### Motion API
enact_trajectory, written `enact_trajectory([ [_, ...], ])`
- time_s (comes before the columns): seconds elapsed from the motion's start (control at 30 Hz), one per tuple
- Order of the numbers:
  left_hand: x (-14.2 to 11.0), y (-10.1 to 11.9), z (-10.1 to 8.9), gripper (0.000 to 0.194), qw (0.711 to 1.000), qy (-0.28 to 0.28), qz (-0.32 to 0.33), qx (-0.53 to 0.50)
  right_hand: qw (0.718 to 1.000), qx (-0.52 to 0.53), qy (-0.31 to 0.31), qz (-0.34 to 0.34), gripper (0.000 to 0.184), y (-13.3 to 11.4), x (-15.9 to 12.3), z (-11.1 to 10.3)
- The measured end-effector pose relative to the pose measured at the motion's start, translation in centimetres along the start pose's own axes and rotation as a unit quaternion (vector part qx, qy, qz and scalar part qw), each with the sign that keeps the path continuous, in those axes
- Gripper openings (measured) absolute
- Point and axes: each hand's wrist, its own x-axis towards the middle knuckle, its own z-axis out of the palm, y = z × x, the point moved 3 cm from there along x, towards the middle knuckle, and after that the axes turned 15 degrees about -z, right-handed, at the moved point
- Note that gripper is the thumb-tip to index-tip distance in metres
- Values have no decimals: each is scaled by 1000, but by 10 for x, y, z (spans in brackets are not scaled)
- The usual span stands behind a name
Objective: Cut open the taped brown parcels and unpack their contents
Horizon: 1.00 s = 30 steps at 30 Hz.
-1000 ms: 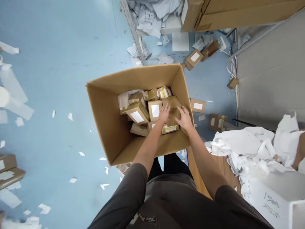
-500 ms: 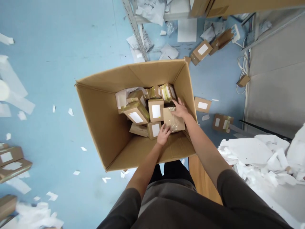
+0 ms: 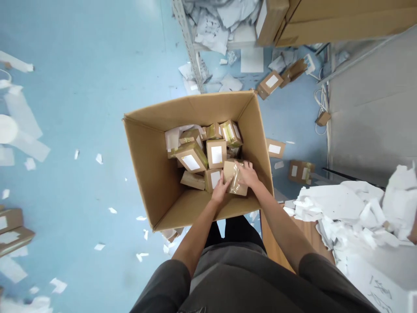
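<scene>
Inside a large open carton [image 3: 143,169] lie several small brown boxes, many with white labels. My left hand [image 3: 220,191] grips the left edge of a small cardboard box [image 3: 235,184] with shiny clear tape across its top. At the upper right of that same box, my right hand [image 3: 248,174] has its fingers curled over the edge. Just left of my left hand sits a labelled box [image 3: 212,177]. Behind it are another labelled box [image 3: 216,154], a tilted one [image 3: 192,157] and a box with yellowish tape [image 3: 231,132].
Paper scraps lie over the blue floor [image 3: 81,195]. A metal shelf post [image 3: 189,48] stands behind the carton, near a big cardboard box [image 3: 342,21]. To the right are a heap of white paper [image 3: 352,204], a grey wall [image 3: 371,100] and loose boxes [image 3: 299,170].
The taped box has come toward me and tilted, uncovering a gap behind it. My right hand has moved nearer to me along with it, and both hands now grip its sides.
</scene>
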Motion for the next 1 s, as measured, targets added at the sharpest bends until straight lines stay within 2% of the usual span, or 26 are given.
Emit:
enact_trajectory([
  [0.1, -27, 4, -16, 105, 999, 17, 28, 19, 999, -13, 45, -13, 124, -18, -25, -3],
  [0.2, -63, 7, -40, 105, 997, 52, 57, 28, 995, -23, 95, -27, 127, -46, -49, -14],
  [0.3, -103, 10, -68, 103, 992, 88, 85, 41, 988, -42, 142, -32, 127, -86, -75, -33],
  [0.43, -159, 13, -107, 108, 978, 141, 139, 66, 979, -68, 189, -25, 127, -152, -117, -67],
  [0.57, -213, 21, -146, 109, 955, 196, 206, 89, 960, -92, 262, -21, 128, -215, -174, -99],
  [0.7, -261, 40, -170, 110, 933, 201, 267, 136, 936, -88, 341, 14, 130, -256, -247, -110],
  [0.8, -292, 65, -166, 109, 911, 183, 327, 174, 914, -78, 395, 57, 133, -267, -311, -102],
  [0.87, -307, 87, -149, 109, 891, 169, 376, 191, 896, -78, 428, 95, 134, -265, -360, -88],
  [0.93, -316, 113, -119, 110, 865, 155, 434, 197, 876, -81, 453, 143, 136, -254, -412, -66],
  [1.0, -321, 139, -76, 110, 837, 130, 494, 199, 855, -85, 471, 202, 138, -238, -462, -35],
])
